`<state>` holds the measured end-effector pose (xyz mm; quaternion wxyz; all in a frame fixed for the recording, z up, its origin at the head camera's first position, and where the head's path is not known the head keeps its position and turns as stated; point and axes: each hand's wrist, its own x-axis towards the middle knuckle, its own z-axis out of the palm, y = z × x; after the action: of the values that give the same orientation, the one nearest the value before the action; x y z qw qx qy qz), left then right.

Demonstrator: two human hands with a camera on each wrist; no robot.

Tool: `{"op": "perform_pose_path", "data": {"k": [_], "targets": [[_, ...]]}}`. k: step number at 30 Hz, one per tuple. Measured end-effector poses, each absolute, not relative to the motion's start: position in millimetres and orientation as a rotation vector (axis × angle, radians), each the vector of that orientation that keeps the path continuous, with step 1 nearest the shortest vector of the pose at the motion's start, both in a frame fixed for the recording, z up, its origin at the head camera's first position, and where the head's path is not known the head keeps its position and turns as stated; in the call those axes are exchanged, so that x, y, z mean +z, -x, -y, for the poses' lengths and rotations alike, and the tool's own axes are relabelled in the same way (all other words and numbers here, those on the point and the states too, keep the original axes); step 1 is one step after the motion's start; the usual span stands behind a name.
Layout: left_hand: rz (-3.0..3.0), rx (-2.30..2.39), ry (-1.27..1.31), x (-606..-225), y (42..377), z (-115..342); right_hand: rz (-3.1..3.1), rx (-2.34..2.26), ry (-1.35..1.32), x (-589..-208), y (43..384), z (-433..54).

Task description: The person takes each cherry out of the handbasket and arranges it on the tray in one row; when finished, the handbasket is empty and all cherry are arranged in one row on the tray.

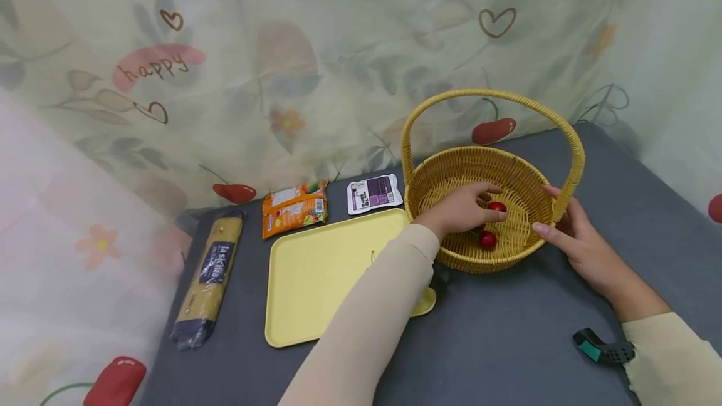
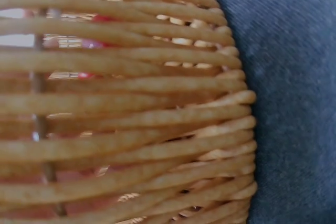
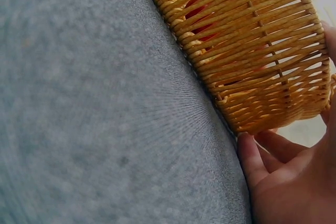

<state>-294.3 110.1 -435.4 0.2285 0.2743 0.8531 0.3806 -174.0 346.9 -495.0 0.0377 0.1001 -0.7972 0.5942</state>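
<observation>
A yellow wicker basket (image 1: pixel 479 155) with a tall arched handle stands on the dark cloth. My left hand (image 1: pixel 462 208) reaches inside it, thumb and index finger spread around a shiny red cherry-like fruit (image 1: pixel 497 207). Another red fruit (image 1: pixel 488 240) lies below that hand on the woven bottom, and part of the bottom is hidden under the palm. At the basket's right side, my right hand (image 1: pixel 581 249) holds the wall by the handle base, thumb in front and fingers behind. In the right wrist view, fingertips (image 3: pixel 247 142) press against the wicker's lower edge.
A yellow tray (image 1: pixel 316 281) lies left of the basket, partly under my left sleeve, with a thin stem showing. Behind it are an orange packet (image 1: pixel 294 208) and a white-purple packet (image 1: pixel 374 193). A spaghetti pack (image 1: pixel 211 277) lies far left; a black wristband (image 1: pixel 603 348) lies near my right sleeve.
</observation>
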Motion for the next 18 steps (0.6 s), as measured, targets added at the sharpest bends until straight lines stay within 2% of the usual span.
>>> {"op": "perform_pose_path", "data": {"k": [11, 18], "targets": [[-2.401, 0.78, -1.015, -438, 299, -123, 2.447, 1.806, -0.303, -494, 174, -349], [-2.53, 0.787, -0.932, -437, 298, -126, 2.442, 1.808, -0.292, -497, 174, -348]]}}
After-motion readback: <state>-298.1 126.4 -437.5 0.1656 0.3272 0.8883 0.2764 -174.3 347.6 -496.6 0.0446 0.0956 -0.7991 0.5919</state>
